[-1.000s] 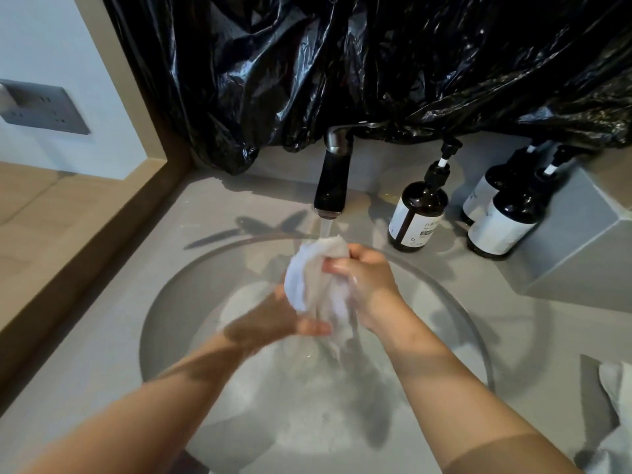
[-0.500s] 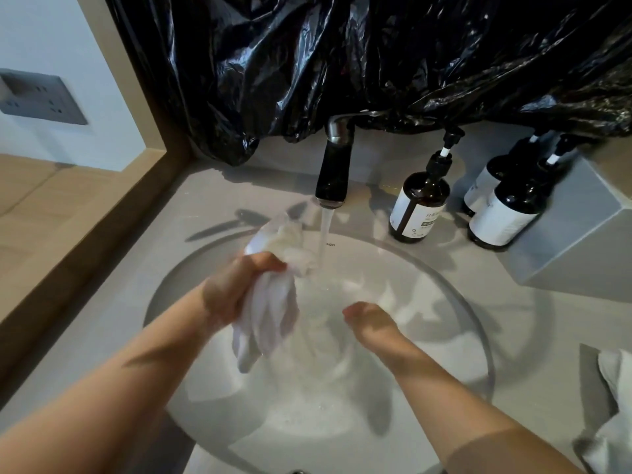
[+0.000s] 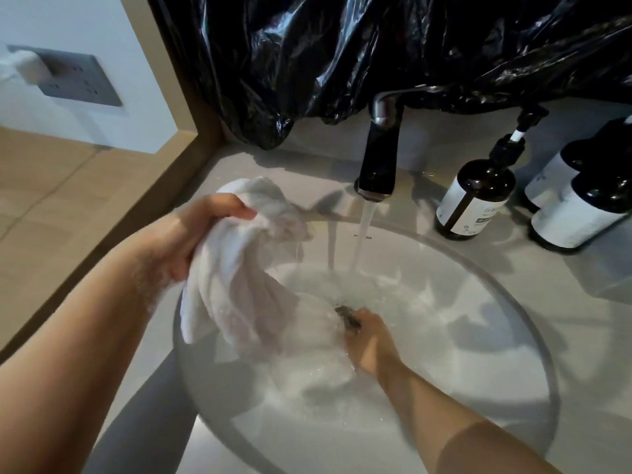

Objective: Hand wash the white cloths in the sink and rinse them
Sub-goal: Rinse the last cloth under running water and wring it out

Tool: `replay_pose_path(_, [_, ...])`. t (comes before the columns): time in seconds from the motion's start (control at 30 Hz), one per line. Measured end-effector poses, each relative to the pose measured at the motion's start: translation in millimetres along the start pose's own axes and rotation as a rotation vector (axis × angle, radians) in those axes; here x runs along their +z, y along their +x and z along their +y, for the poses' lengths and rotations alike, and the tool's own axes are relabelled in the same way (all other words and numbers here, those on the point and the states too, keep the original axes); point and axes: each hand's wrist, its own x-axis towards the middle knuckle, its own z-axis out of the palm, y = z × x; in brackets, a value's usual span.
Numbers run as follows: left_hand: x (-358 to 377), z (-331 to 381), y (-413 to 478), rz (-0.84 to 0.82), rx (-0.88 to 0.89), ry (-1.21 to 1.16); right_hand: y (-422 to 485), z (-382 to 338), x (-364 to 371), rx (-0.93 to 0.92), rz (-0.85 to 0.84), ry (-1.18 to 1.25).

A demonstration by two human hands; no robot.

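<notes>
The left hand (image 3: 191, 234) has its fingers curled tight round the top of a white cloth (image 3: 236, 278), held above the sink's (image 3: 533, 336) left rim. The cloth hangs from that fist and trails into the water, ending just beside the right hand (image 3: 372, 343). This hand is sunk at the drain, its fingers blurred, so its grip cannot be told. Beyond it the faucet (image 3: 379, 155) runs, with brown pump bottles (image 3: 475, 196) to its right.

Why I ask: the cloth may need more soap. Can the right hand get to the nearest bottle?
Probably yes: the right hand is low in the sink by the drain, and nothing stands between it and the bottle.
</notes>
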Motion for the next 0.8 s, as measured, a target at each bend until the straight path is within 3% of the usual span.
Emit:
replay_pose_path(0.1, [5,0,8,0.039,-0.069,0.021,-1,-11,-7,0.005,-0.19,-0.235])
replay_pose_path(0.23, [17,-22,22,0.049,-0.093,0.006,-3,-18,-9,0.043,-0.187,-0.298])
replay_pose_path(0.4, [29,-47,34,-0.029,-0.144,-0.005,7,-23,-8,0.038,-0.349,-0.45])
replay_pose_path(0.47, [32,-52,37,-0.031,-0.145,-0.004,13,-25,-11,0.047,-0.337,-0.42])
replay_pose_path(0.63, [36,-58,43,-0.01,-0.124,0.039,19,-17,-20,0.158,-0.128,0.185])
replay_pose_path(0.7, [42,-59,47,0.001,-0.089,0.036,14,-16,-27,0.224,0.013,0.55])
replay_pose_path(0.8, [64,-64,56,-0.001,-0.016,-0.045,2,-27,-49,0.338,-0.01,1.14])
